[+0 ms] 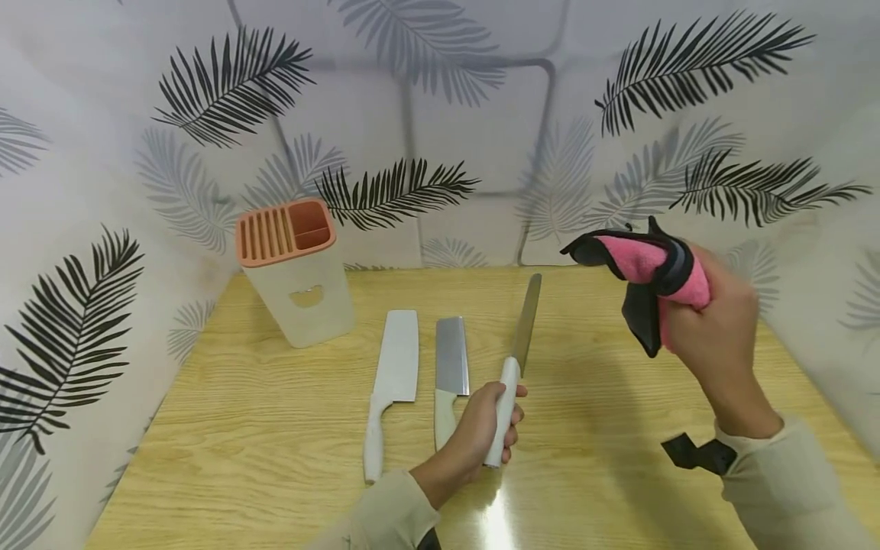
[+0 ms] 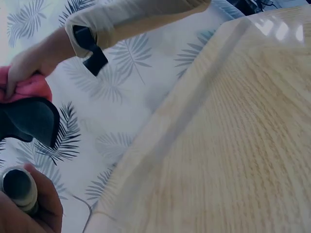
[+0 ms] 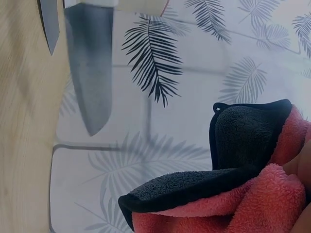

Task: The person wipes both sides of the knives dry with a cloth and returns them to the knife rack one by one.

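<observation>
My left hand (image 1: 474, 428) grips the white handle of a long knife (image 1: 527, 321), whose blade points up and away from me. In the left wrist view the butt of that handle (image 2: 18, 185) shows within the curled fingers. My right hand (image 1: 718, 328), raised at the right, clutches a pink cloth with dark grey backing and black edging (image 1: 639, 260). The cloth hangs folded, apart from the blade. In the right wrist view the broad knife blade (image 3: 91, 68) and the bunched cloth (image 3: 248, 141) both appear. Just left of my left hand lies a small cleaver (image 1: 451, 355), its handle partly covered.
A larger white cleaver (image 1: 399, 355) lies left of the small one on the wooden table (image 1: 261, 435). Behind it stands a whitish knife block (image 1: 302, 305) with an orange slotted top (image 1: 271, 235). A leaf-patterned covering (image 1: 467, 137) rises behind the table and at both sides.
</observation>
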{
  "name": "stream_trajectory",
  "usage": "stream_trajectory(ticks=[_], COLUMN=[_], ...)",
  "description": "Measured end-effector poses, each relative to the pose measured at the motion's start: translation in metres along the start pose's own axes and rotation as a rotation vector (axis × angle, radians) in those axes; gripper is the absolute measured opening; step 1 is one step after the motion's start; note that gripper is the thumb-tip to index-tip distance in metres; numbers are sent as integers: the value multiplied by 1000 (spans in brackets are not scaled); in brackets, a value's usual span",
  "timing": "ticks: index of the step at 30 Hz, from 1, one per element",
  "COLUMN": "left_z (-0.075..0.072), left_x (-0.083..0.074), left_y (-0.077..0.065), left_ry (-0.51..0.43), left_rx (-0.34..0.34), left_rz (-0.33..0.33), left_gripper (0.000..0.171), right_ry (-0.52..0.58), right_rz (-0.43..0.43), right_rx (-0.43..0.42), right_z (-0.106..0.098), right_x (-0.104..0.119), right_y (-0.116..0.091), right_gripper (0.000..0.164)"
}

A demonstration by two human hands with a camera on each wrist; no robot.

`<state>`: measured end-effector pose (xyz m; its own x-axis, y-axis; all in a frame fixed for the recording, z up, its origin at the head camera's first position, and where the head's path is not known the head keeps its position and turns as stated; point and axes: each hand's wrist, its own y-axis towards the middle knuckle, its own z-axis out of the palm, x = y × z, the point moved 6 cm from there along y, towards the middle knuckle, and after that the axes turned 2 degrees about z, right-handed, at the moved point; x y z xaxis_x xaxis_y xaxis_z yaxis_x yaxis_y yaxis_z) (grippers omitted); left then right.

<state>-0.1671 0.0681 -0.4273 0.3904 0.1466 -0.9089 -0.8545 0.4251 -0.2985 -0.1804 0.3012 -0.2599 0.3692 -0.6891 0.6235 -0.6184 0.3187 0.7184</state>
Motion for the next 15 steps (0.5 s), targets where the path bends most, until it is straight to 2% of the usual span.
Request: stream_trajectory(ticks=[4, 9, 12, 15], left_z=[-1, -5, -6, -6], left_x=[8, 16, 20, 27], left_y=[6, 13, 17, 19], left_ry=[53, 128, 127, 124], left_rx=[-34, -76, -101, -127], left_rz=[17, 81, 106, 89], left_gripper=[40, 44, 44, 41], right_ry=[25, 41, 26, 8], right_rz=[-30, -82, -84, -62], right_rx=[8, 19, 28, 47], right_z=[2, 5, 7, 9], right_x=[4, 8, 10, 11], right_y=[-6, -10, -12, -15], right_gripper=[26, 22, 24, 25])
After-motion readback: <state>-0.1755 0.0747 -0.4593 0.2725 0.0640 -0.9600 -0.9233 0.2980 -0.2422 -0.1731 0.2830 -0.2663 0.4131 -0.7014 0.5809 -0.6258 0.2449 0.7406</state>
